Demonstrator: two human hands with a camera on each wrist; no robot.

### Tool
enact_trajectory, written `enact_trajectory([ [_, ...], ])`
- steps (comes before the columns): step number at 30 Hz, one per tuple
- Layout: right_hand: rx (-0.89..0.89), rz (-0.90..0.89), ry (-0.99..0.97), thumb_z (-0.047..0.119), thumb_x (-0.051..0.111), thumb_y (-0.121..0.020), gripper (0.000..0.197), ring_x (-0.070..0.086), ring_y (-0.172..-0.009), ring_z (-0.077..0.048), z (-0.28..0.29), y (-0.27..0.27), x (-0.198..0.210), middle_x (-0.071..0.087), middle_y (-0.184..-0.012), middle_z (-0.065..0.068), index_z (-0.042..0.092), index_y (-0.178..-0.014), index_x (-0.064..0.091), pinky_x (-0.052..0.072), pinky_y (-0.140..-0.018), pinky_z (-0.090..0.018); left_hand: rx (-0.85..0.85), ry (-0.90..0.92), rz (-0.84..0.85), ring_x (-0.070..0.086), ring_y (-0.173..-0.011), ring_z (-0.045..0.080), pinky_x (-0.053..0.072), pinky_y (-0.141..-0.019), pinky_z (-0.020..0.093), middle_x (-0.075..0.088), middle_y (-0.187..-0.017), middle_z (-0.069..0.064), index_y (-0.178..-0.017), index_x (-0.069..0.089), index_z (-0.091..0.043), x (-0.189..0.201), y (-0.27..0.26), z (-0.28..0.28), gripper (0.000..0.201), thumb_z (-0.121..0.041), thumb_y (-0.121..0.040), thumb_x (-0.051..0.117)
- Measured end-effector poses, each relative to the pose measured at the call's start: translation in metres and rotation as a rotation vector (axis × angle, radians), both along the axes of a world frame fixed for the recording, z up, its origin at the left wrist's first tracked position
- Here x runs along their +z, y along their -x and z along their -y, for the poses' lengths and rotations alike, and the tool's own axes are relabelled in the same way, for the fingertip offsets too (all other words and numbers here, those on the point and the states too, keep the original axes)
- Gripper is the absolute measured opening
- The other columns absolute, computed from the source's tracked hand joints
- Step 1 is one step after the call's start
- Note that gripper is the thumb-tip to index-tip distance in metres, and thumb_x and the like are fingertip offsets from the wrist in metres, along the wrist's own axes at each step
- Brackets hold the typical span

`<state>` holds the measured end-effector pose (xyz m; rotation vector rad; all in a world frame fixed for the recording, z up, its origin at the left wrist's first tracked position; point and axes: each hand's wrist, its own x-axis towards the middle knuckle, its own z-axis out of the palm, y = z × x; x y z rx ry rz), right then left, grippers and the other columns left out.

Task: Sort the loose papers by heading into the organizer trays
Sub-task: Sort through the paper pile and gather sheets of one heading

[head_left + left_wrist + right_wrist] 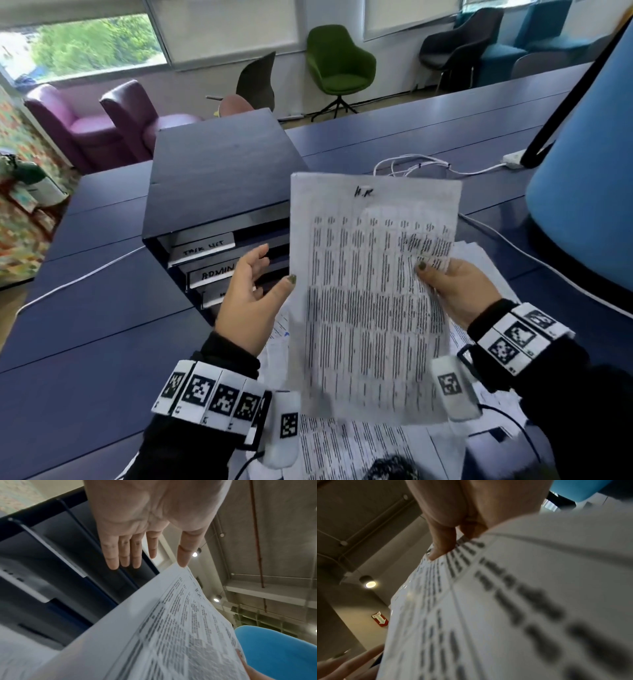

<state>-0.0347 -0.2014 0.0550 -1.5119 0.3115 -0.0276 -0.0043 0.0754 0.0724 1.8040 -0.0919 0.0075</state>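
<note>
My right hand [455, 291] pinches the sheet [370, 291] at its right edge, thumb on the printed face, other fingers behind it and out of sight; the right wrist view confirms the thumb [440, 543] pressing down on the print. My left hand [248, 294] is spread, fingers straight and relaxed, palm turned toward the sheet's left edge; thumb tip is right at that edge in the head view, and the left wrist view puts the thumb [184, 555] at the paper's corner, but I can't tell if it actually touches. It grips nothing. The sheet is held up between both hands, roughly upright and tilted toward me, handwritten heading "H.R" at the top, dense columns of print below, blurred. Behind the left hand sits the organizer [219, 192] on the blue worktop [85, 342], its labelled trays facing me: "TASK LIST" tray [202, 248] on top, "ADMIN" tray [212, 274] under it, a third label mostly hidden by the left hand. The loose papers [359, 448] lie on the worktop under and just beside the held sheet. White cable [411, 162] runs behind, blue lamp shade [582, 178] at right.
</note>
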Motion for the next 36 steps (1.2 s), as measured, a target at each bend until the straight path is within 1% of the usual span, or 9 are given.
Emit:
enact_trajectory([
  [3,0.090,-0.136,0.140,0.064,0.080,-0.043,0.090,0.067,-0.095,-0.030,-0.006,0.006,-0.012,0.072,-0.100,-0.015,-0.004,-0.098,0.062,0.046,-0.098,-0.048,-0.004,0.030,-0.109,0.053,-0.110,0.011,0.043,-0.094,0.031,0.055,-0.120,-0.006,-0.137,0.036,-0.029,-0.011,-0.001,-0.004,0.060,-0.020,-0.085,0.065],
  [5,0.157,-0.231,0.296,0.067,0.076,-0.046,0.089,0.065,-0.086,-0.036,-0.011,0.007,-0.024,0.069,-0.092,-0.022,-0.007,-0.093,0.060,0.049,-0.091,-0.047,-0.031,0.036,-0.168,0.061,-0.099,0.013,0.048,-0.082,0.029,0.065,-0.110,-0.005,-0.122,0.051,-0.025,-0.023,-0.003,-0.007,0.038,-0.015,-0.087,0.062],
  [7,0.251,-0.317,0.481,0.059,0.071,-0.063,0.061,0.062,-0.078,-0.028,-0.018,0.009,-0.034,0.067,-0.085,-0.015,0.003,-0.086,0.060,0.050,-0.079,-0.035,-0.051,-0.067,-0.230,0.064,-0.093,0.016,0.050,-0.077,0.027,0.069,-0.098,-0.007,-0.100,0.061,-0.024,-0.037,0.000,-0.011,0.016,-0.014,-0.089,0.060],
  [12,0.373,-0.549,0.758,0.041,0.061,-0.086,0.051,0.056,-0.112,-0.022,-0.035,0.012,-0.076,0.059,-0.126,-0.007,0.008,-0.125,0.054,0.045,-0.095,-0.032,-0.021,-0.436,-0.362,0.064,-0.072,0.033,0.052,-0.064,0.042,0.066,-0.080,0.021,-0.085,0.058,-0.004,-0.092,0.002,-0.027,0.027,-0.030,-0.085,0.065],
  [18,0.423,-0.655,0.974,0.034,0.050,-0.095,0.041,0.058,-0.102,-0.021,-0.049,0.010,-0.083,0.060,-0.113,-0.008,0.005,-0.123,0.051,0.047,-0.087,-0.028,-0.007,-0.516,-0.459,0.062,-0.069,0.024,0.049,-0.063,0.028,0.062,-0.070,0.004,-0.071,0.054,-0.017,-0.127,0.006,-0.034,0.019,-0.022,-0.085,0.066],
  [21,0.475,-0.686,1.066,0.032,0.049,-0.096,0.034,0.056,-0.093,-0.019,-0.052,0.006,-0.087,0.055,-0.087,0.002,0.008,-0.120,0.051,0.045,-0.068,-0.024,0.163,-0.520,-0.492,0.060,-0.093,0.026,0.048,-0.082,0.028,0.062,-0.097,0.006,-0.088,0.061,-0.018,-0.138,0.003,-0.037,0.016,-0.023,-0.078,0.072],
  [24,0.497,-0.705,1.125,0.031,0.049,-0.096,0.023,0.050,-0.082,-0.017,-0.053,0.005,-0.092,0.043,-0.072,0.005,0.010,-0.106,0.051,0.039,-0.060,-0.022,0.271,-0.502,-0.517,0.056,-0.101,0.029,0.048,-0.091,0.035,0.054,-0.112,0.008,-0.115,0.054,-0.019,-0.144,0.004,-0.040,0.050,-0.026,-0.071,0.076],
  [31,0.483,-0.709,1.129,0.038,0.056,-0.091,0.046,0.060,-0.104,-0.018,-0.055,0.008,-0.087,0.059,-0.121,-0.004,0.010,-0.127,0.046,0.049,-0.082,-0.026,0.407,-0.204,-0.480,0.057,-0.089,0.029,0.051,-0.082,0.038,0.053,-0.101,0.013,-0.134,0.033,-0.019,-0.141,0.006,-0.047,0.081,-0.007,-0.067,0.078],
  [36,0.409,-0.638,1.064,0.031,0.075,-0.076,0.086,0.061,-0.105,-0.021,-0.056,0.012,-0.093,0.053,-0.128,-0.007,0.015,-0.140,0.020,0.053,-0.086,-0.032,0.282,-0.073,-0.535,0.060,-0.089,0.025,0.046,-0.081,0.031,0.062,-0.100,0.009,-0.128,0.041,-0.015,-0.135,0.005,-0.052,0.063,-0.011,-0.075,0.075],
])
